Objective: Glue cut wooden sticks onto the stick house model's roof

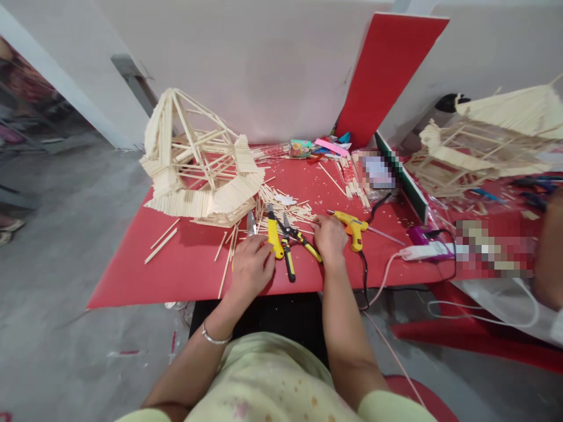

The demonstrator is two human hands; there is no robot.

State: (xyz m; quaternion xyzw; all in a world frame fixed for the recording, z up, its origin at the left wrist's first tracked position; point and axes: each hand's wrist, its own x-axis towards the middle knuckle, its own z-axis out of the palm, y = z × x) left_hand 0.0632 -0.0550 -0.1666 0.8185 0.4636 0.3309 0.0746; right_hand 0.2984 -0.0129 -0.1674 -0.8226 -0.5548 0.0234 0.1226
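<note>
My left hand lies palm down near the table's front edge, fingers slightly bent and apart. It covers part of a tool whose metal blade sticks out beyond the fingers. Beside the fingertips is a yellow utility knife. Yellow-and-black cutters lie with handles spread between my hands. My right hand is closed, fingertips down at the edge of a pile of loose wooden sticks; what they pinch is hidden. Just right of it is a yellow glue gun.
A large stick-built model stands at the back left of the red table. Behind are a can and bundled sticks. To the right are a green divider, a power strip, cables and another stick model. Another person's arm shows.
</note>
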